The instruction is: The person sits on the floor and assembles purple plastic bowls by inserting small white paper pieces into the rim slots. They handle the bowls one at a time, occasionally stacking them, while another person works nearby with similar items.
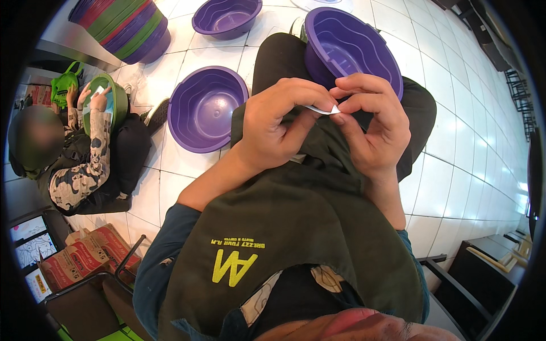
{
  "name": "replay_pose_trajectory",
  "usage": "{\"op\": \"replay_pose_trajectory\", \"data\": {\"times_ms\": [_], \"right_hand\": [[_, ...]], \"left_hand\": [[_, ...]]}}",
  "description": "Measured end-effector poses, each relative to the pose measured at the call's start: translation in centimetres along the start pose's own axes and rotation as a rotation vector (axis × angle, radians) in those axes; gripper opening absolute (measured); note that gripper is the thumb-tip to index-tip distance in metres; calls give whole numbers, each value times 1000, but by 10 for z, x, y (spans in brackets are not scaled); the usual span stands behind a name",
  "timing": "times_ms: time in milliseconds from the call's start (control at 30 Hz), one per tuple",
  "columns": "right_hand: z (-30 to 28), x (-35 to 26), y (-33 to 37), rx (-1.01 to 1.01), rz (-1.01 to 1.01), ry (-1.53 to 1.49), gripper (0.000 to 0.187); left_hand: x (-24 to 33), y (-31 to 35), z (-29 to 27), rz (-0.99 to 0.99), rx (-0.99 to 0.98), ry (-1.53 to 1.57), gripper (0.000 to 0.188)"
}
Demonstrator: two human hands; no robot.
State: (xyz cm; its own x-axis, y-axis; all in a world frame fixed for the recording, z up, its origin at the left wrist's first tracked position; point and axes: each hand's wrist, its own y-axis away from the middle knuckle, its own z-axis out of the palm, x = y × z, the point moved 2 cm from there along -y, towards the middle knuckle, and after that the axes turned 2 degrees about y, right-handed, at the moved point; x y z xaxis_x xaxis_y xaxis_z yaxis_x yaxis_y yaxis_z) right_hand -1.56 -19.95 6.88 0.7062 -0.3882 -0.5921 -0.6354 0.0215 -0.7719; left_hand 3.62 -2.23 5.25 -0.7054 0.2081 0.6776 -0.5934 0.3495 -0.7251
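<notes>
A small white slip point(324, 111), like paper or a sticker, is stretched between my two hands over my lap. My left hand point(276, 116) is closed, pinching its left part between thumb and fingers. At the other end, the thumb and index finger of my right hand point(375, 122) pinch the slip's tip. Just beyond my hands, a purple basin point(347, 48) is tilted against my legs, with its wavy-lined inner wall showing. My hands hide part of its near rim. A dark green apron point(273, 210) covers my front.
Two more purple basins point(209, 111) point(227, 20) stand on the white tiled floor point(449, 187). Far left is a tall stack of coloured basins point(122, 28). At left, a seated person point(79, 153) handles a green basin point(116, 102). Cardboard boxes point(85, 256) and a chair point(85, 307) are lower left.
</notes>
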Motion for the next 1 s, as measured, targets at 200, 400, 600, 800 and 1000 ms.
{"op": "replay_pose_trajectory", "data": {"times_ms": [200,400,600,800,1000], "right_hand": [[-3,2,2,27,-43,132,22],[-3,-4,-2,26,-18,19,23],[-2,-8,-2,66,-63,105,22],[-2,-15,1,76,-109,216,22],[-2,-20,2,79,-103,238,20]], "left_hand": [[1,-1,4,-100,9,192,12],[0,3,6,-88,83,140,11],[6,3,10,-53,106,64,11],[13,6,13,-17,144,4,13],[18,9,13,22,153,-79,17]]}}
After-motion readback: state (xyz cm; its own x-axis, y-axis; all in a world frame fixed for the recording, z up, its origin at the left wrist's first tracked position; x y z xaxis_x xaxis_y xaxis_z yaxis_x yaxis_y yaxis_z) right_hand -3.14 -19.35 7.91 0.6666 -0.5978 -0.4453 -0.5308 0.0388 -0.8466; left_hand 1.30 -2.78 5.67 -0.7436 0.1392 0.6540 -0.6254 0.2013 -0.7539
